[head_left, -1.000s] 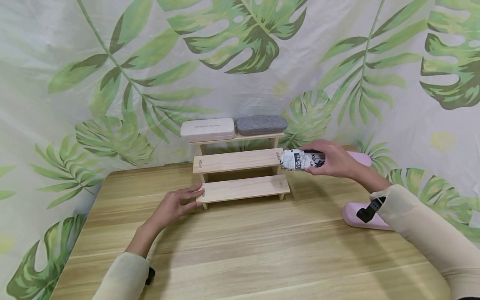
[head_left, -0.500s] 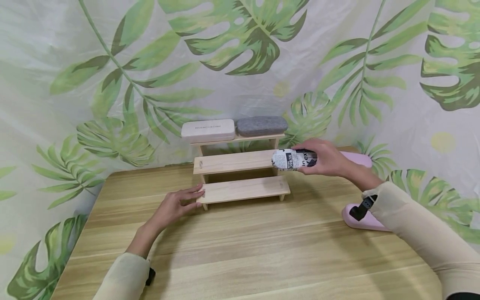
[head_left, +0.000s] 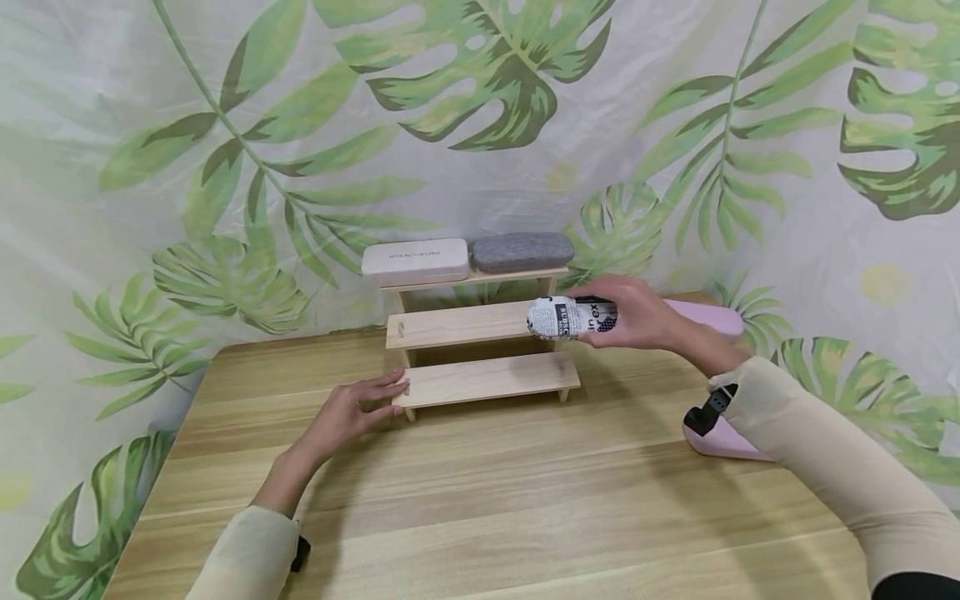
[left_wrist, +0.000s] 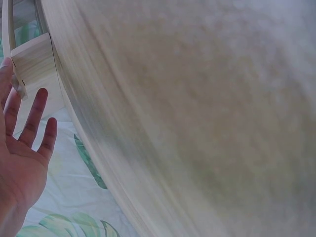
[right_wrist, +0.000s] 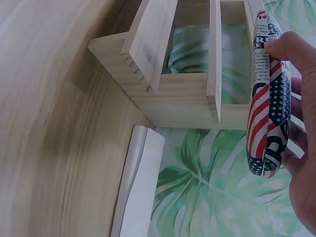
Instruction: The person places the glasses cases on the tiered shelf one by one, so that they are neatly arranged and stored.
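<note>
A three-tier wooden stand (head_left: 487,379) is on the table. The right hand (head_left: 633,312) grips a printed case (head_left: 558,318) at its right end, in front of the middle tier's right part. In the right wrist view that case (right_wrist: 269,98) shows stripes and stars, with the thumb of the hand (right_wrist: 301,98) on one side and fingers on the other. The left hand (head_left: 348,417) touches the left end of the lowest tier, its fingers extended; in the left wrist view the hand (left_wrist: 24,158) is beside the stand (left_wrist: 37,64), fingers spread.
On the top tier lie a white case (head_left: 416,260) and, right of it, a grey case (head_left: 522,252). Two pink cases are on the table at the right, one at the back (head_left: 708,317) and one nearer (head_left: 723,440), partly behind the sleeve. A leaf-patterned cloth hangs behind.
The right hand has moved left with the printed case, from beside the middle tier's right end to in front of that tier. The left hand has stayed at the stand.
</note>
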`<action>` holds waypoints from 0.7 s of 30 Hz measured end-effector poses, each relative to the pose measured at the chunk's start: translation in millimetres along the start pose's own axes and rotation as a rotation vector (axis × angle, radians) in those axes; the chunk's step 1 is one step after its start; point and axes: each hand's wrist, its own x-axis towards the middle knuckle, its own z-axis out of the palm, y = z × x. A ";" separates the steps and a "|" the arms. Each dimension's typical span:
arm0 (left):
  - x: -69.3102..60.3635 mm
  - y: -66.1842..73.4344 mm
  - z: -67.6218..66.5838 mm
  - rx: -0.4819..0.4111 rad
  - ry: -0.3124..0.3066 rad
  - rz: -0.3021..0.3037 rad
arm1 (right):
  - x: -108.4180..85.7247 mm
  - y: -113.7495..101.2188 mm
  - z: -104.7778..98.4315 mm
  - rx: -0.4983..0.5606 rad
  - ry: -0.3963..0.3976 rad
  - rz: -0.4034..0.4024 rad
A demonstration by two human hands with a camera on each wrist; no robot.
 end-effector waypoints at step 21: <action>0.4 -2.5 -0.1 0.009 -0.011 0.007 | 22.6 -9.8 12.1 0.011 0.012 -0.065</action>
